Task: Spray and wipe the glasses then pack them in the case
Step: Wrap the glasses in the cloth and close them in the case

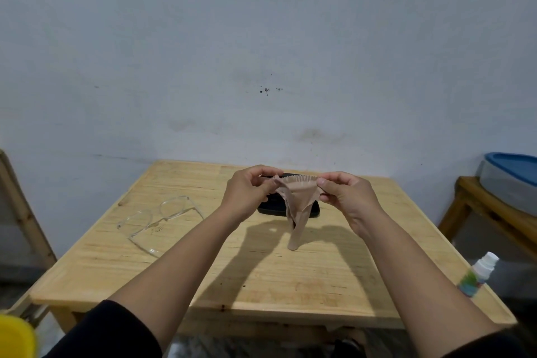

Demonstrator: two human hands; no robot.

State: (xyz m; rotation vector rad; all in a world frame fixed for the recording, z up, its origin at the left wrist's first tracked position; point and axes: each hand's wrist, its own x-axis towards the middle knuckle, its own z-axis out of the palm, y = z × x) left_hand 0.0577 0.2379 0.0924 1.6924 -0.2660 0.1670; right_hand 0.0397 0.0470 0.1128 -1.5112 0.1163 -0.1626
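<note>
While your left hand (250, 189) and right hand (345, 192) each pinch a top corner of the beige cleaning cloth (297, 206) above the black case (279, 208), the clear-framed glasses (154, 221) lie near the desk's (290, 279) left edge.

Light wooden desk (261, 279) under the hands, grey-white stained wall (261, 52) beyond. Right of the hands: brown wooden side stand (479, 206) carrying a grey tub with blue lid (511, 180). Near-left corner: yellow plastic object (14, 337), blurred.
</note>
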